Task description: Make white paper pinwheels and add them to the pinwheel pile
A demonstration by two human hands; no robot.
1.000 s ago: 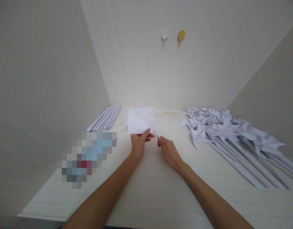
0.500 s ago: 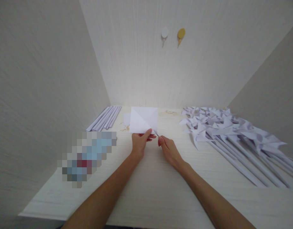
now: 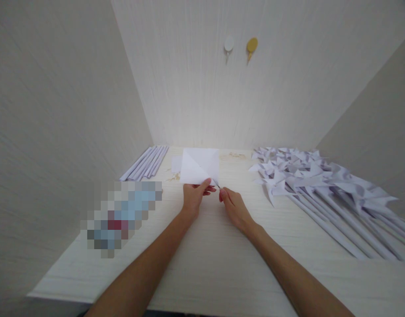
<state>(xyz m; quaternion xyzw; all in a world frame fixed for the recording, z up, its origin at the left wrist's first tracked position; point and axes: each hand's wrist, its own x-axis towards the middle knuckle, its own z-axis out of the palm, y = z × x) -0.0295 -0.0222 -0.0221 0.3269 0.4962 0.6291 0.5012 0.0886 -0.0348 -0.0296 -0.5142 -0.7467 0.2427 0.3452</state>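
My left hand [image 3: 193,198] pinches the lower edge of a white square of paper [image 3: 201,166] with crease lines, holding it upright above the pale wooden table [image 3: 209,259]. My right hand [image 3: 233,208] is closed on a thin dark tool [image 3: 216,183] whose tip meets the paper's lower right corner; I cannot make out what the tool is. Both hands are close together near the middle of the table.
A pile of finished white paper pinwheels on rolled paper sticks [image 3: 324,185] fills the right side. A row of rolled paper sticks [image 3: 145,163] lies at the back left. A blurred-out object [image 3: 121,213] sits left of my hands. Two hooks [image 3: 239,45] hang on the back wall.
The paper has shifted slightly right and turned a little in my left hand. Both hands stay in nearly the same place.
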